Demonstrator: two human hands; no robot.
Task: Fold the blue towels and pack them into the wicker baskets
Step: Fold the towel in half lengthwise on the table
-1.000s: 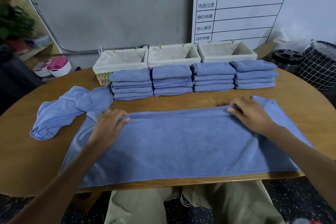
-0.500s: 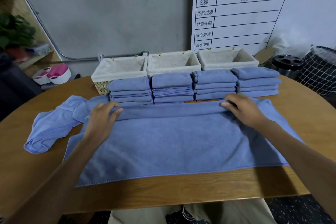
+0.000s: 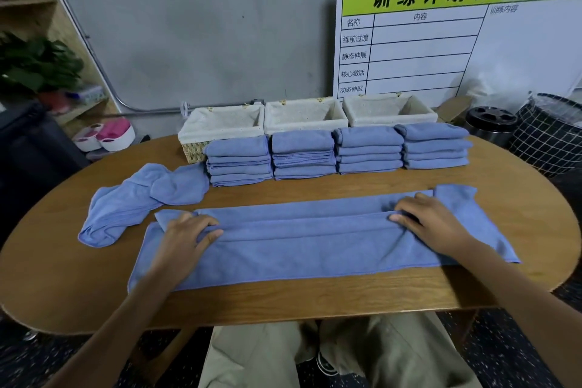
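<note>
We note the towel (image 3: 315, 242) lies long axis left-right, left hand (image 3: 185, 235) and right hand (image 3: 431, 224) each pinching the far fold near its end, near edge toward us.

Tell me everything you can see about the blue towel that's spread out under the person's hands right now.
The towel is a plain blue cloth that looks soft, like microfibre, with a stitched hem. It lies lengthwise across the near part of the wooden table, its far long edge folded toward the person into a raised lengthwise ridge. The left hand and right hand grip that ridge near either end. Its left corner and right end stay unfolded.
</note>
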